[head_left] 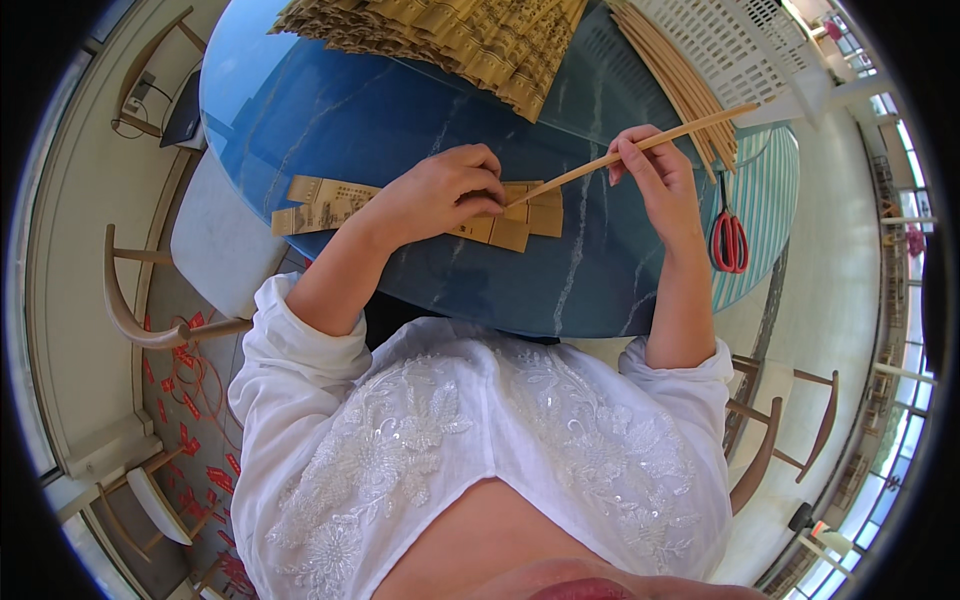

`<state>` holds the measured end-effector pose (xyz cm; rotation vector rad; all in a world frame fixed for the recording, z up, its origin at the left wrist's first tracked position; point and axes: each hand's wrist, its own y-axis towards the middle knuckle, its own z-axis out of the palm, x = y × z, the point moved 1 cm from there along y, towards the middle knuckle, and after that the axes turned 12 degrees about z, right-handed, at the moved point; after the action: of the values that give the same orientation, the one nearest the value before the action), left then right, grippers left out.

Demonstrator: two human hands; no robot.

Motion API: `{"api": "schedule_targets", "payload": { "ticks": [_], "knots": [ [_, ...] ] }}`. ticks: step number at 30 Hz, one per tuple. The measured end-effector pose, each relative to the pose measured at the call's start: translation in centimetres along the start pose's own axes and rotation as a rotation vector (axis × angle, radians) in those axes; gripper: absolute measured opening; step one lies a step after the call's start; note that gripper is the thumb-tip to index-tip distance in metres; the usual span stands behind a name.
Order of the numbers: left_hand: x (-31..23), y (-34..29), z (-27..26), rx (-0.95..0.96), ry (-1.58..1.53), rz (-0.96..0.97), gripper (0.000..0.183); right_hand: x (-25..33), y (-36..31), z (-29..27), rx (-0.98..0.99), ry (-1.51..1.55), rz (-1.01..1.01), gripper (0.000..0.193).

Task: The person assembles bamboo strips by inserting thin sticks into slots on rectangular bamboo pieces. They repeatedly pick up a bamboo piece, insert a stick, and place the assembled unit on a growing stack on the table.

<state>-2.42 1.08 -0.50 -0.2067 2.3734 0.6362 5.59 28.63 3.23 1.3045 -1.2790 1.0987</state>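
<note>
My right hand (655,185) pinches a long, thin wooden stick (590,167) between thumb and fingers. The stick slants down to the left, and its lower tip reaches the end of a gold paper sleeve (510,236) beside my left fingertips. Whether the tip is inside the sleeve I cannot tell. My left hand (440,195) is curled over the printed gold sleeves, fingers closed at the spot where the stick's tip lands. Several sleeves lie flat and overlapping under that hand, sticking out on both sides of it; the palm hides their middle.
Across the far side of the blue marbled table (500,300) spreads a large pile of gold printed sleeves (450,45). Several more wooden sticks (685,85) lie at the far right, beside a white perforated basket (740,45). Red-handled scissors (729,240) rest near the right edge.
</note>
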Motion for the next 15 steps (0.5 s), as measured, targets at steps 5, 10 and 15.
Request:
{"api": "schedule_targets", "payload": {
  "ticks": [5, 10, 15],
  "knots": [
    [-0.23, 0.21, 0.20, -0.032, 0.016, 0.032, 0.010, -0.02, -0.05, -0.03, -0.005, -0.015, 0.001, 0.016],
    [-0.48, 0.50, -0.02, -0.070, 0.008, 0.036, 0.010, 0.05, -0.06, 0.01, 0.001, 0.050, 0.006, 0.016],
    [-0.61, 0.58, -0.15, -0.055, -0.018, 0.017, 0.009, -0.16, -0.15, 0.42, 0.044, 0.078, -0.018, 0.016]
  ]
}}
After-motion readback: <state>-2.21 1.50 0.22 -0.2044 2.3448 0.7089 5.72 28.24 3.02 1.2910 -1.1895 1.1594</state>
